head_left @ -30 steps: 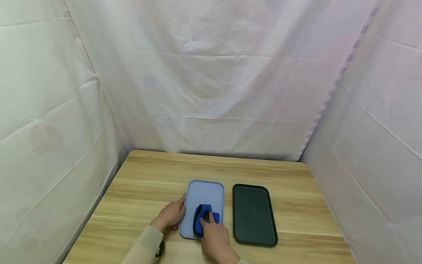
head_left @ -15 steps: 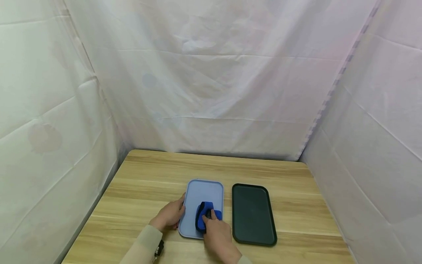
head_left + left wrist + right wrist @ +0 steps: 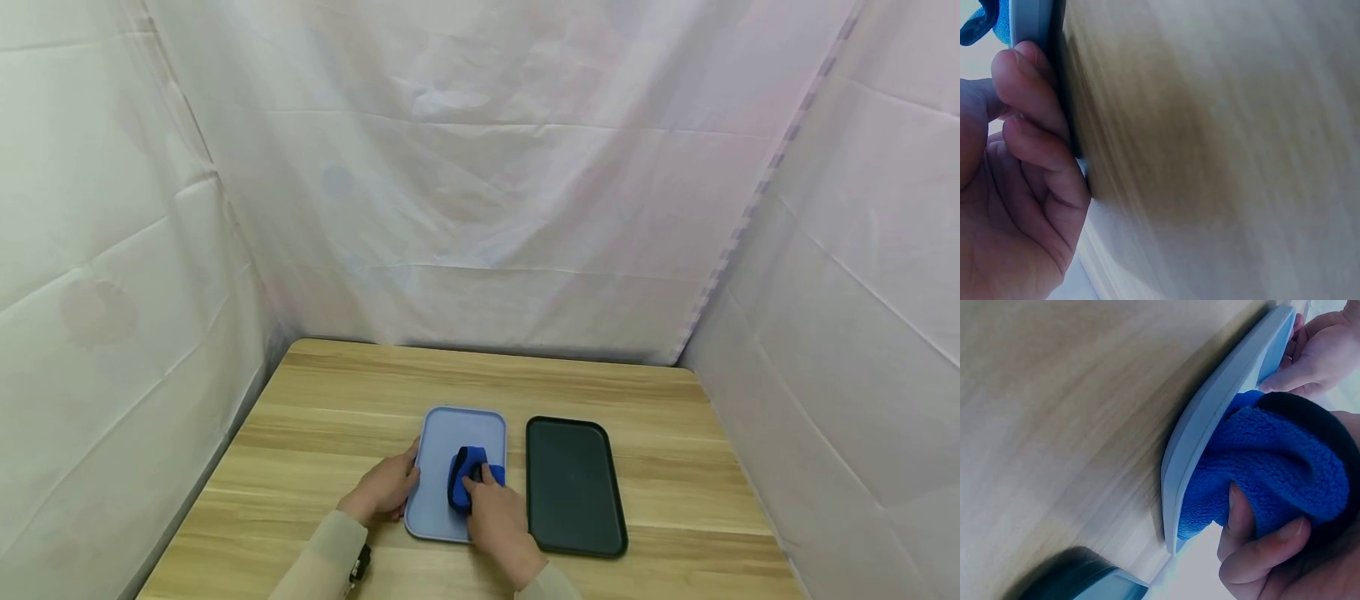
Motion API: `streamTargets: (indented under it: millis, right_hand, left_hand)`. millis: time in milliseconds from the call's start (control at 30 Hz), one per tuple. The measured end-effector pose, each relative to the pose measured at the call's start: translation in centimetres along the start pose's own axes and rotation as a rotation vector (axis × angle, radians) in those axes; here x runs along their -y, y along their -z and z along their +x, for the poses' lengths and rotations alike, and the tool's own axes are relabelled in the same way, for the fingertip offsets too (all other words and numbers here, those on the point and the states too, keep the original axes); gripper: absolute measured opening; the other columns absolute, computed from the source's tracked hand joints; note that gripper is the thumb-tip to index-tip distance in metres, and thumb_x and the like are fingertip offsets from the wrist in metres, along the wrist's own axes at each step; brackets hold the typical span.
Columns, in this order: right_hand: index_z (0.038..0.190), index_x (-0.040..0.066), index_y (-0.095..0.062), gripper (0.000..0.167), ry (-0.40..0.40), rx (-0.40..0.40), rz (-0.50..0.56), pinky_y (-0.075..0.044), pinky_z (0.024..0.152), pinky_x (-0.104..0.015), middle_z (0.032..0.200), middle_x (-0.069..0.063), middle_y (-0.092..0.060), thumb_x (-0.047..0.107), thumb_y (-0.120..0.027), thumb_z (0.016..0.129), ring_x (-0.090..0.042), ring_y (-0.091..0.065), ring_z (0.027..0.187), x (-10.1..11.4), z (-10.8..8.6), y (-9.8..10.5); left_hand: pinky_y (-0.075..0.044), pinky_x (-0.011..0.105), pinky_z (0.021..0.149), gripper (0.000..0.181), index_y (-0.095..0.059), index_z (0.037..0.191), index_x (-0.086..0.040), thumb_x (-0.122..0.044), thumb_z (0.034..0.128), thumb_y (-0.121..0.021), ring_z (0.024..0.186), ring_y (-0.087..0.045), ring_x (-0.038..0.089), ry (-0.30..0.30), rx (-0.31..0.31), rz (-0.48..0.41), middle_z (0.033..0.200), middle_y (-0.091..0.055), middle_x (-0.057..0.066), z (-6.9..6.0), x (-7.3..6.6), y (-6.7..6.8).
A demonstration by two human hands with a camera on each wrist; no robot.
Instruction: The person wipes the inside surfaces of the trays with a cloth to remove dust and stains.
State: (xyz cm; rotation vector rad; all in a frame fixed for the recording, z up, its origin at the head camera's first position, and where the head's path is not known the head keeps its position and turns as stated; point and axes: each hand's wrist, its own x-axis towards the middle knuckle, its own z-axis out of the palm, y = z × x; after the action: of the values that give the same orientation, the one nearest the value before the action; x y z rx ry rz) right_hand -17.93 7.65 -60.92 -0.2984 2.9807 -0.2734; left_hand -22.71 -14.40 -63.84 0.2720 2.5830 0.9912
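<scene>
A light blue tray (image 3: 437,467) lies on the wooden table, its long side pointing away from me. My left hand (image 3: 385,486) holds the tray's left edge; in the left wrist view its curled fingers (image 3: 1032,94) are at the rim, with the thumb on the other side. On the tray's right half, my right hand (image 3: 497,512) grips a bunched, fuzzy blue cloth (image 3: 465,479) with a black border. The right wrist view has the cloth (image 3: 1272,456) folded over the fingers and touching the tray by its rim (image 3: 1210,419). The palm side under the cloth is hidden.
To the right of the blue tray, a small gap away, lies a dark green tray (image 3: 573,483) of similar size. The wooden table (image 3: 352,400) ends at white hanging sheets (image 3: 480,208) at the back and both sides.
My right hand and the cloth have slid away from me and slightly right across the blue tray. My left hand has stayed at the tray's left edge.
</scene>
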Motion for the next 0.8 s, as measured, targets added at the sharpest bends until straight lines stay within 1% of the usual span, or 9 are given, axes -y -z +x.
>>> streamTargets:
  millis: [33, 133, 233, 400, 467, 567, 667, 800]
  right_hand:
    - [0.135, 0.028, -0.071, 0.056, -0.004, 0.000, 0.001, -0.044, 0.043, -0.033, 0.149, -0.017, -0.059, 0.015, -0.079, 0.082, -0.034, -0.077, 0.094, 0.0, 0.1, 0.0]
    - [0.135, 0.030, -0.071, 0.056, -0.016, -0.004, 0.006, -0.043, 0.042, -0.034, 0.150, -0.016, -0.059, 0.014, -0.078, 0.082, -0.034, -0.076, 0.089, -0.1, 0.6, 0.0]
    - [0.135, 0.030, -0.071, 0.056, -0.028, -0.009, 0.010, -0.044, 0.044, -0.035, 0.150, -0.015, -0.059, 0.014, -0.077, 0.083, -0.035, -0.076, 0.089, -0.2, 1.0, 0.2]
    - [0.136, 0.030, -0.070, 0.055, -0.041, -0.007, 0.022, -0.044, 0.043, -0.036, 0.151, -0.015, -0.058, 0.013, -0.076, 0.085, -0.036, -0.074, 0.081, -0.2, 1.6, 0.3]
    - [0.136, 0.030, -0.070, 0.054, -0.044, -0.006, 0.029, -0.044, 0.044, -0.036, 0.152, -0.015, -0.057, 0.013, -0.076, 0.085, -0.036, -0.074, 0.083, -0.3, 1.8, 0.3]
    - [0.137, 0.031, -0.070, 0.054, -0.048, -0.001, 0.036, -0.043, 0.044, -0.035, 0.153, -0.014, -0.056, 0.013, -0.075, 0.086, -0.036, -0.075, 0.094, -0.4, 2.0, 0.3]
    - [0.136, 0.031, -0.070, 0.054, -0.046, -0.007, 0.041, -0.041, 0.042, -0.035, 0.153, -0.014, -0.057, 0.011, -0.075, 0.086, -0.036, -0.075, 0.094, -0.6, 2.3, 0.4]
    - [0.136, 0.031, -0.070, 0.055, -0.045, -0.010, 0.043, -0.041, 0.041, -0.036, 0.153, -0.013, -0.056, 0.010, -0.074, 0.086, -0.037, -0.075, 0.088, -0.8, 2.8, 0.6]
  left_hand:
    - [-0.045, 0.030, 0.038, 0.062, -0.021, 0.165, -0.006, -0.022, 0.1100, -0.044, 0.033, -0.051, 0.009, 0.001, 0.000, -0.001, 0.051, -0.058, 0.001, 0.1, 0.1, 0.0]
    - [-0.045, 0.030, 0.039, 0.062, -0.020, 0.166, -0.006, -0.023, 0.1100, -0.043, 0.034, -0.051, 0.009, 0.009, 0.006, -0.007, 0.051, -0.058, 0.001, 0.1, 0.2, 0.0]
    - [-0.045, 0.030, 0.039, 0.063, -0.020, 0.165, -0.005, -0.023, 0.1100, -0.043, 0.034, -0.051, 0.010, 0.005, 0.007, -0.004, 0.051, -0.058, 0.001, 0.2, 0.2, 0.1]
    - [-0.044, 0.029, 0.039, 0.063, -0.020, 0.166, -0.005, -0.024, 0.1102, -0.042, 0.035, -0.052, 0.010, 0.011, 0.012, 0.001, 0.052, -0.058, 0.001, 0.2, 0.1, 0.1]
    - [-0.044, 0.029, 0.039, 0.062, -0.020, 0.165, -0.005, -0.023, 0.1100, -0.043, 0.035, -0.052, 0.010, 0.012, 0.013, 0.002, 0.052, -0.058, 0.001, 0.2, 0.1, 0.1]
    - [-0.044, 0.029, 0.039, 0.062, -0.021, 0.165, -0.003, -0.022, 0.1100, -0.043, 0.034, -0.051, 0.010, 0.006, 0.013, 0.005, 0.051, -0.058, 0.000, 0.1, 0.0, 0.1]
    - [-0.043, 0.028, 0.038, 0.062, -0.021, 0.165, -0.003, -0.021, 0.1101, -0.043, 0.034, -0.051, 0.009, 0.003, 0.013, 0.003, 0.051, -0.058, 0.000, 0.1, 0.0, 0.1]
    - [-0.043, 0.029, 0.038, 0.062, -0.022, 0.165, -0.003, -0.021, 0.1101, -0.044, 0.034, -0.051, 0.010, -0.009, 0.008, -0.005, 0.051, -0.058, 0.001, 0.0, 0.0, 0.2]
